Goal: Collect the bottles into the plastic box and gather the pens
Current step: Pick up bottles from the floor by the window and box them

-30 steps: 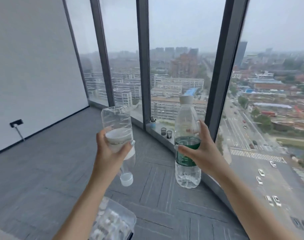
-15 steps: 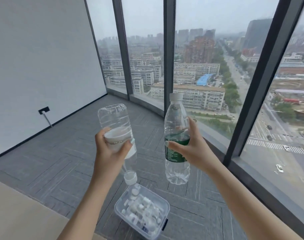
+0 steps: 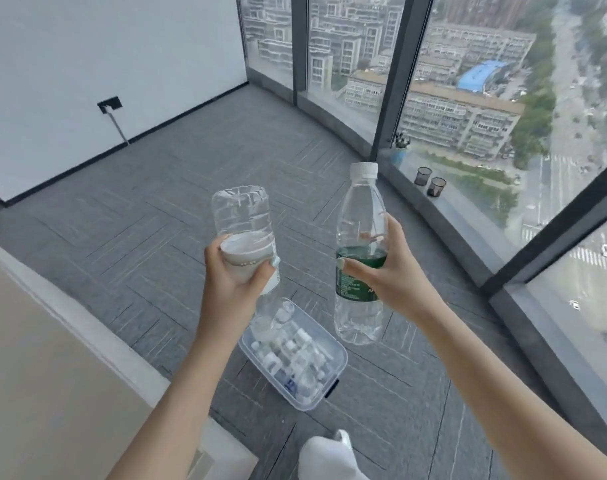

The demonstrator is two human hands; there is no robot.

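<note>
My left hand (image 3: 234, 282) grips a clear bottle with a white label (image 3: 244, 230), held upside down with its cap end pointing down. My right hand (image 3: 388, 271) holds a clear bottle with a green label (image 3: 359, 216) upright, white cap on top. Both bottles hang in the air over a clear plastic box (image 3: 336, 367) that stands on the grey carpet and holds several small white bottles. No pens are visible.
A beige table edge (image 3: 53, 341) fills the lower left. Two dark mesh cups (image 3: 430, 181) and a small potted plant (image 3: 399, 150) stand on the window ledge at the right. A white shoe (image 3: 329, 455) shows at the bottom. Full-height windows curve round the right side.
The view has tilted downward, so the plastic box on the floor now shows in full beneath the bottles. Both hands still hold their bottles in the same grips.
</note>
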